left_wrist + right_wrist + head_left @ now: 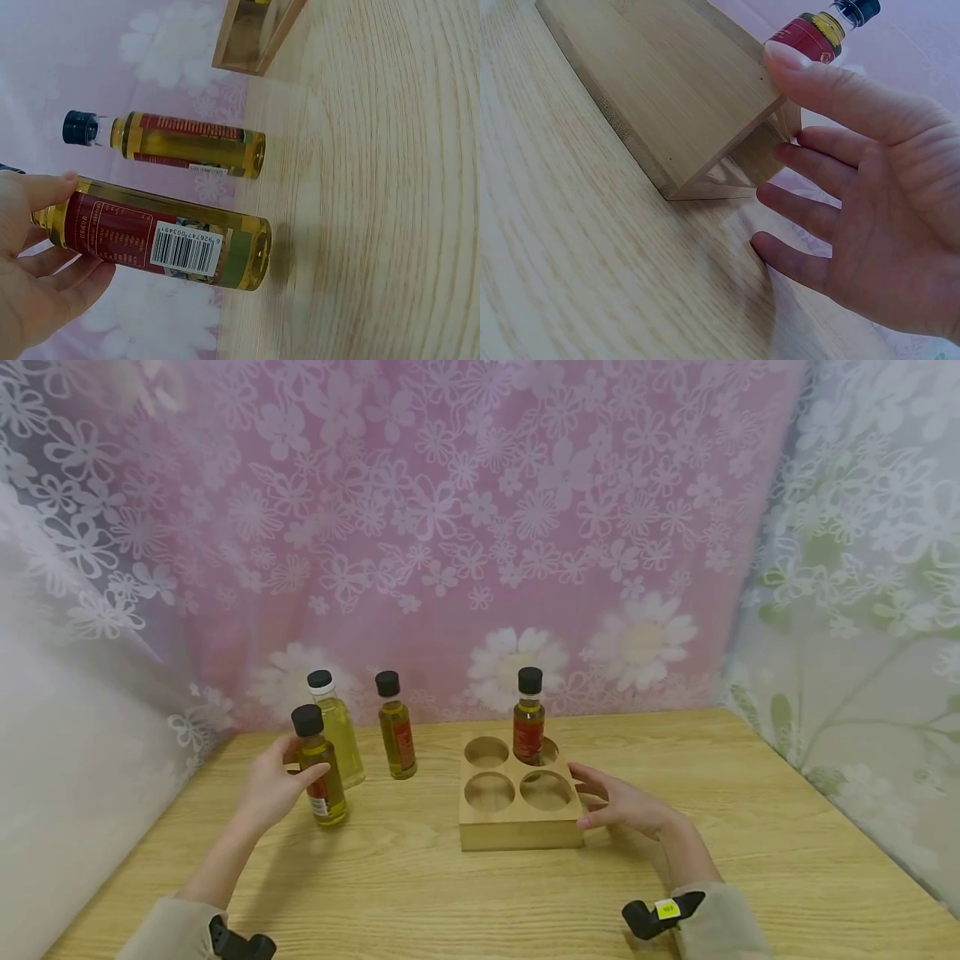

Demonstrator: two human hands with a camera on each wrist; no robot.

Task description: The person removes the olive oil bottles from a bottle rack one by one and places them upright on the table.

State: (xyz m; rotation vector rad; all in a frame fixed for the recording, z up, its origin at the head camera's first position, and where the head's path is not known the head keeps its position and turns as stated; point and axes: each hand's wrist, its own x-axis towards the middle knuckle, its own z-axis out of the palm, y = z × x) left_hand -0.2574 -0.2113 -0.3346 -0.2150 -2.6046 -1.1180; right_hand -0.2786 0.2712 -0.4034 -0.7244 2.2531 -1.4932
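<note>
My left hand (273, 785) grips a small oil bottle (324, 785) with a black cap, fingers and thumb round its upper body. Its red label and barcode show in the left wrist view, its base close over the table. Right behind it stands a taller bottle of pale yellow oil (345, 739). Another red-labelled oil bottle (397, 739) stands to the right. My right hand (626, 802) touches the right side of a wooden bottle holder (517, 835), thumb at the front corner, fingers loosely spread. One oil bottle (529, 727) sits in the holder's back right hole.
The holder has round holes in two rows; three hold no bottle. A wood-grain table (405, 893) runs under everything. Pink flowered cloth (480, 543) hangs along the back edge, with pale curtains (862, 610) at the sides.
</note>
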